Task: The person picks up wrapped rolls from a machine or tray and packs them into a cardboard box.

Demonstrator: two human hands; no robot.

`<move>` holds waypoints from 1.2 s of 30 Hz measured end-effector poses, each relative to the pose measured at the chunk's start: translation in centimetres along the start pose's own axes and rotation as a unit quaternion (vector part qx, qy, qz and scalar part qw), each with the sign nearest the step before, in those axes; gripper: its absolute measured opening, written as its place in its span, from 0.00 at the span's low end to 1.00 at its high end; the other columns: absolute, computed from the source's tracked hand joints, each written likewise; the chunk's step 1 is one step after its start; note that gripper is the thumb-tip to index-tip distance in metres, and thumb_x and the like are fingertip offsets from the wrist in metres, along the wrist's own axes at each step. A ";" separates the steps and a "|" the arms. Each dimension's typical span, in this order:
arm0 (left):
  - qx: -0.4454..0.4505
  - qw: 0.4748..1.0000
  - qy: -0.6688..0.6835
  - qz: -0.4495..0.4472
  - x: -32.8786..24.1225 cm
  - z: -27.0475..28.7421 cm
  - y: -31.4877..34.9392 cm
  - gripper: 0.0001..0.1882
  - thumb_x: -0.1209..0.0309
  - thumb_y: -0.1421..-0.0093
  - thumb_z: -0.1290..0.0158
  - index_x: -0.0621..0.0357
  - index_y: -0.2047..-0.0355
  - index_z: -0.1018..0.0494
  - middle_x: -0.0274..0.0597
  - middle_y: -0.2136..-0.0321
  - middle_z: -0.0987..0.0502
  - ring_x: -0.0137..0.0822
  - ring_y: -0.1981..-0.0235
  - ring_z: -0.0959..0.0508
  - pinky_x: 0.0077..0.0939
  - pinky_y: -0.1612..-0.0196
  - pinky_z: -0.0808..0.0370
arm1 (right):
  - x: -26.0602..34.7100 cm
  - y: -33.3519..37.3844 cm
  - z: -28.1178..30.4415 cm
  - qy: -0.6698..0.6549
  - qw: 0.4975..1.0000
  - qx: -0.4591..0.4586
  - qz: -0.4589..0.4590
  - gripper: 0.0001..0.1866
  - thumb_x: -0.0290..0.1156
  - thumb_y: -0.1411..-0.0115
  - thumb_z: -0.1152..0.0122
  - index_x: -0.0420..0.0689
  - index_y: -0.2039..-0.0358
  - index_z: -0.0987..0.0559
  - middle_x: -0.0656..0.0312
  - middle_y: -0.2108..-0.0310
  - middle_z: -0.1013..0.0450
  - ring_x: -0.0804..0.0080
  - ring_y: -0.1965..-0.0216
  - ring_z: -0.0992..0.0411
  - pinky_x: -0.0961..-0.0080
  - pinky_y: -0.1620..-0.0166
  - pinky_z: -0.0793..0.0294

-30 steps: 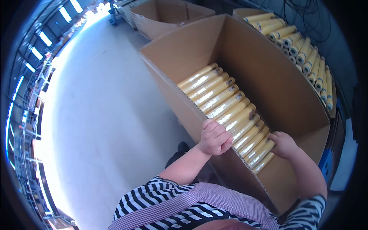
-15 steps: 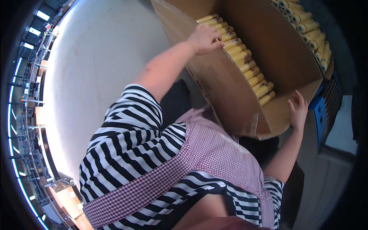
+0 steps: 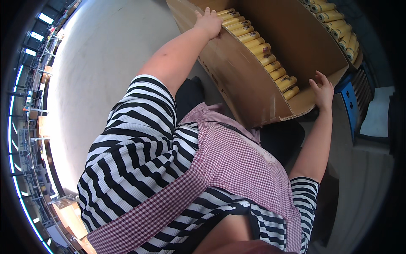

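Note:
A large open cardboard box stands slantwise in front of me. Inside, a row of yellow cylindrical rolls lines its left wall, while brown cardboard shows along the right side. My left hand rests across the top edge of the left wall near the far end, fingers spread. At the near right corner my right hand is beside the end wall's edge, its fingers apart and slightly bent. Neither hand holds a roll. How firmly each one touches the cardboard I cannot tell.
More yellow rolls are piled beyond the box on the right. A blue panel and a pale sheet are right of my right hand. Grey floor stretches to the left, with shelving and bright lights along the far left rim.
The box appears higher in view, its near corner farther from my body. My left hand has moved up and left, fingers now spread on the edge. My right hand has risen with the box.

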State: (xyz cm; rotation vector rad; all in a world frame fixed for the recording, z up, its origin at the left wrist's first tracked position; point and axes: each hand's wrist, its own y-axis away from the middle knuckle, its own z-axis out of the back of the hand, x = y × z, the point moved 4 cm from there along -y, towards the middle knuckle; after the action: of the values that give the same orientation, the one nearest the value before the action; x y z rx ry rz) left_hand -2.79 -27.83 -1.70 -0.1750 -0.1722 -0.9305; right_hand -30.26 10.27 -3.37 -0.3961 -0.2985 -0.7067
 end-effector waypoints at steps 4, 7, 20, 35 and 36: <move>0.007 0.995 0.066 0.068 -0.3 -0.2 0.2 0.30 0.63 0.42 0.38 0.49 0.39 0.32 0.60 0.29 0.47 0.68 0.28 0.51 0.72 0.33 0.48 | 0.2 0.1 0.1 -0.008 1.000 -0.008 0.000 0.26 0.41 0.42 0.32 0.51 0.44 0.22 0.58 0.50 0.20 0.67 0.45 0.24 0.63 0.29 0.48; -0.001 0.996 0.068 0.052 -0.2 -2.9 -0.4 0.32 0.65 0.41 0.39 0.46 0.36 0.33 0.62 0.28 0.50 0.72 0.29 0.54 0.66 0.29 0.52 | 0.6 0.8 -0.1 -0.005 1.000 -0.015 0.000 0.25 0.40 0.43 0.31 0.49 0.46 0.21 0.58 0.51 0.19 0.67 0.47 0.23 0.62 0.30 0.47; -0.304 0.764 0.550 0.148 0.1 -6.4 -1.0 0.16 0.71 0.40 0.46 0.59 0.53 0.21 0.58 0.29 0.45 0.58 0.27 0.48 0.44 0.27 0.50 | 2.2 0.7 1.0 -0.033 0.998 -0.044 -0.018 0.24 0.37 0.45 0.30 0.46 0.48 0.20 0.58 0.52 0.20 0.66 0.46 0.25 0.61 0.29 0.48; -0.272 0.506 0.777 0.256 -2.4 -8.5 -1.0 0.50 0.67 0.42 0.44 0.62 0.26 0.61 0.53 0.26 0.57 0.47 0.26 0.51 0.36 0.28 0.51 | 2.1 1.5 1.5 -0.052 0.996 -0.066 -0.020 0.22 0.37 0.45 0.30 0.46 0.49 0.19 0.58 0.52 0.20 0.65 0.45 0.26 0.60 0.29 0.47; -0.274 0.513 0.772 0.256 -2.4 -8.6 -1.0 0.50 0.67 0.42 0.44 0.62 0.26 0.61 0.53 0.26 0.58 0.47 0.26 0.51 0.36 0.27 0.52 | 2.2 1.7 1.7 -0.047 0.997 -0.062 -0.024 0.22 0.38 0.44 0.30 0.46 0.49 0.19 0.58 0.52 0.20 0.65 0.45 0.26 0.60 0.29 0.48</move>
State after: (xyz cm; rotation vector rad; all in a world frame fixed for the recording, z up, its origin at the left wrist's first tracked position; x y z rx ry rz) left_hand -4.37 -28.50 -10.56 0.0889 1.8157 -0.2088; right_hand -27.78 10.97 -1.40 -0.5431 -0.3554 -0.7579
